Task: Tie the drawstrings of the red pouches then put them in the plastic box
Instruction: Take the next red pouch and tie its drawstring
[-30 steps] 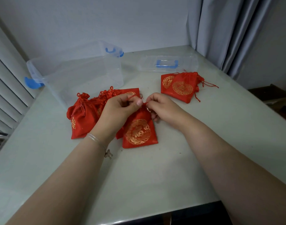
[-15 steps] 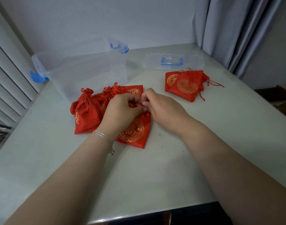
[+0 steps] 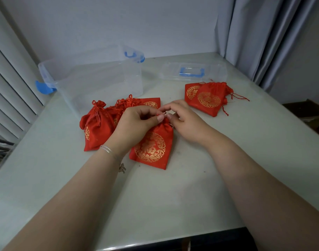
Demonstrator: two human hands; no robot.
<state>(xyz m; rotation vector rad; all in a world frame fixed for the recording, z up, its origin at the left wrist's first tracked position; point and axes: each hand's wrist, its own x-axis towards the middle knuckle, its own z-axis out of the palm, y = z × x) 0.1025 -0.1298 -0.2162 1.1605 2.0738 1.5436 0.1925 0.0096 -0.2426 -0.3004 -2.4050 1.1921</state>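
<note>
The red pouch (image 3: 152,147) lay flat on the desk (image 3: 173,196); the left hand (image 3: 137,122) and right hand (image 3: 184,118) each pinched its drawstring (image 3: 165,113) at the gathered neck (soft, light cloth, probably best held there). The plastic box (image 3: 93,82) stood behind.

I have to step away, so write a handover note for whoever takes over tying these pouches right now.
Left hand and right hand: both pinch the drawstring at the neck of the pouch in front, mid-tie.
Tied pouches are heaped to the left, beside the plastic box.
Untied pouches lie to the right, strings loose, in front of the lid.
Done: several tied. The box looks empty.
Left: finish this knot, tie the right pile, box them all.
</note>
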